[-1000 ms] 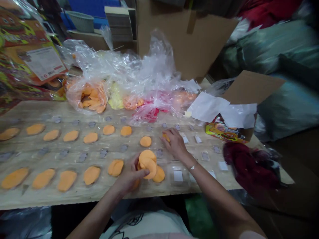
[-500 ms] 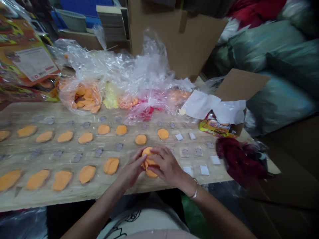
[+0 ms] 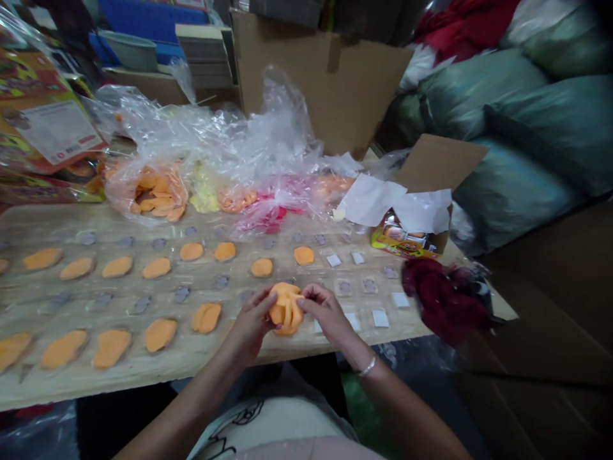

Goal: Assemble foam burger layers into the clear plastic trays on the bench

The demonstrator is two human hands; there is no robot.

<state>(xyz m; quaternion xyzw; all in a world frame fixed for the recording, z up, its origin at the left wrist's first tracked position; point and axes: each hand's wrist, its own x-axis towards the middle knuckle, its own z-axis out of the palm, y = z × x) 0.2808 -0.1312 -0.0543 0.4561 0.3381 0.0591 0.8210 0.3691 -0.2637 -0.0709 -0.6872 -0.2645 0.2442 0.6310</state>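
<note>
A soft, folded orange piece (image 3: 286, 309) is held between my two hands above the table's front part. My left hand (image 3: 253, 324) grips its left side, thumb on top. On its right edge, my right hand (image 3: 326, 313) pinches it between thumb and fingers. Similar flat orange pieces lie in rows to the left, one of them (image 3: 206, 317) nearest my left hand. Small grey pieces (image 3: 182, 294) under clear plastic sit between the rows. White squares (image 3: 380, 318) lie right of my right hand.
Clear bags with orange pieces (image 3: 160, 198) and pink pieces (image 3: 275, 214) line the table's back. An open printed box (image 3: 407, 239) and a dark red cloth (image 3: 438, 300) are at the right. A large carton (image 3: 306, 89) stands behind, with green sacks (image 3: 531, 172) to the right.
My right hand has drawn back from over the orange piece to its right edge, leaving more of the piece exposed. The whole view has shifted slightly.
</note>
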